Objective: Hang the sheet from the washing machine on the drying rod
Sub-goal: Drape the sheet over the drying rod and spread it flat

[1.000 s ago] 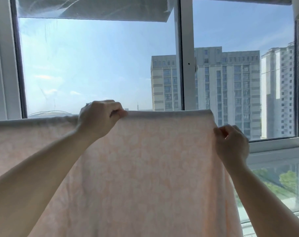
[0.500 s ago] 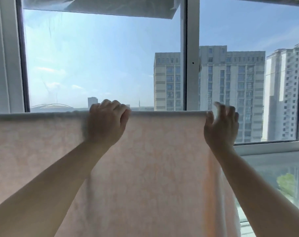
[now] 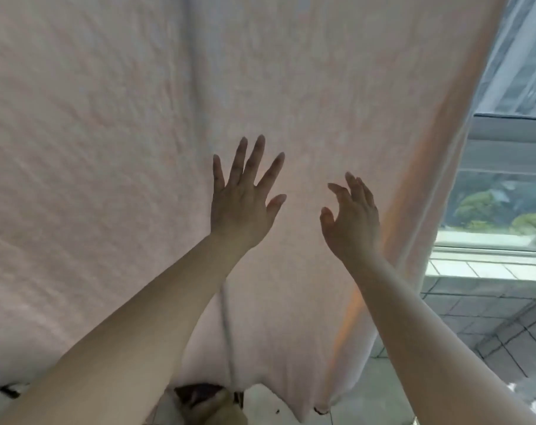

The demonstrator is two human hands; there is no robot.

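The pale pink patterned sheet point(image 3: 113, 154) hangs down in front of me and fills most of the head view, its lower edge near the floor. The drying rod is out of view above. My left hand point(image 3: 240, 204) has its fingers spread straight, flat against the hanging cloth or just in front of it. My right hand point(image 3: 351, 222) is a little to the right, with relaxed, slightly bent fingers, holding nothing, near the sheet's folded right edge point(image 3: 420, 185).
A window with a white frame point(image 3: 505, 130) shows at the right, with trees outside. Grey floor tiles point(image 3: 481, 317) lie below it. A dark object point(image 3: 199, 392) sits on the floor under the sheet's hem.
Both hands have let go of the sheet's top edge and dropped lower with open fingers. My view has tilted down from the rod and window to the hanging cloth.
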